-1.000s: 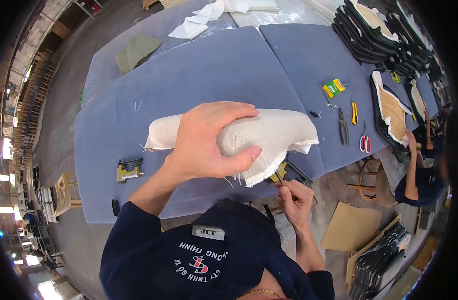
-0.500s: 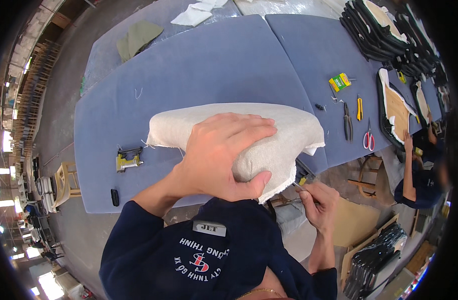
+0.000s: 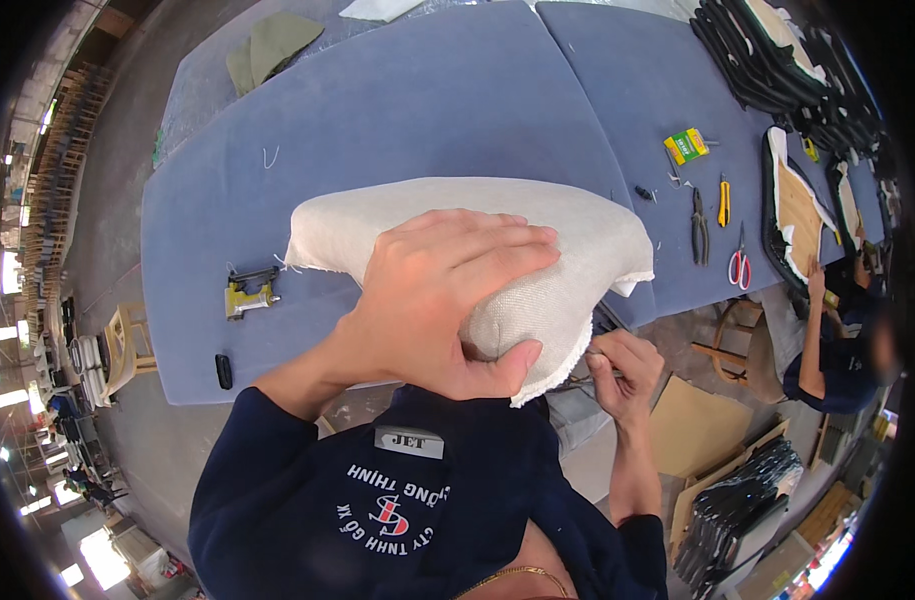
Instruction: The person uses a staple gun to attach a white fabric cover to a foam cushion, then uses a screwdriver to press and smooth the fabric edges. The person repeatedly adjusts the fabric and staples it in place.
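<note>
Cream fabric-covered piece: positioned over the near edge of the blue desk. Left hand: grasping it, fingers across the top, thumb on the near side, rounded end between them. Right hand: fingers curled at the frayed right edge; whether they grip anything cannot be told. Yellow staple gun lies at left.
</note>
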{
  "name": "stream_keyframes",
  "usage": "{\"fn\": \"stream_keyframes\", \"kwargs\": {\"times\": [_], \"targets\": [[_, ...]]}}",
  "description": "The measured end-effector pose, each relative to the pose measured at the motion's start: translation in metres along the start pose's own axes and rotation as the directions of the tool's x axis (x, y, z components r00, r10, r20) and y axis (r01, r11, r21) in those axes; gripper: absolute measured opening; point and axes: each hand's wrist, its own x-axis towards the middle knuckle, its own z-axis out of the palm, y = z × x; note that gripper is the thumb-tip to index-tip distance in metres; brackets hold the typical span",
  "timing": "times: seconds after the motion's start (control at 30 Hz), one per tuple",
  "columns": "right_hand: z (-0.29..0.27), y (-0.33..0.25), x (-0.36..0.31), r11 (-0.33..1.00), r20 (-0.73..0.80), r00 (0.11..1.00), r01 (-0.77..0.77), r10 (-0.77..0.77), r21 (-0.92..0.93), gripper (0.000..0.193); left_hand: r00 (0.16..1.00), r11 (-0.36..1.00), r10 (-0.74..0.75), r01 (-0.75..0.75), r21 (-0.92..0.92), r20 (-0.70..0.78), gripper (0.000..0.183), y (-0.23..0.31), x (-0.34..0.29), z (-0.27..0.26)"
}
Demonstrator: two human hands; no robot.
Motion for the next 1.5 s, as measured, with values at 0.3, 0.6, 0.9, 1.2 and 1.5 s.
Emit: {"fn": "stream_keyframes", "kwargs": {"times": [0.3,0.6,0.9,1.2,1.5], "targets": [[0.022,0.034,0.004,0.965,-0.082,0.961,0.263,-0.264,-0.019,0.022,0.999,0.999,-0.012,0.013,-0.040,0.037,0.060,0.002,-0.010,-0.003],[-0.020,0.012,-0.003,0.992,0.079,0.992,0.106,-0.100,-0.068,0.017,0.998,1.000,-0.016,0.016,-0.010,0.059,0.062,0.007,-0.003,0.002],[0.018,0.049,-0.022,0.977,-0.140,0.972,0.200,-0.189,0.074,0.021,0.995,1.000,0.011,-0.013,0.015,0.103,0.077,0.022,0.012,0.022],[0.003,0.045,-0.057,0.987,-0.082,0.997,0.026,-0.013,0.157,0.018,0.995,1.000,0.001,-0.001,-0.002,0.098,0.100,0.039,0.017,0.039],[-0.024,0.008,-0.089,0.945,0.044,0.969,-0.245,0.242,0.217,0.025,0.989,0.996,0.074,-0.079,0.034,0.127,0.098,0.044,0.018,0.050]]}}
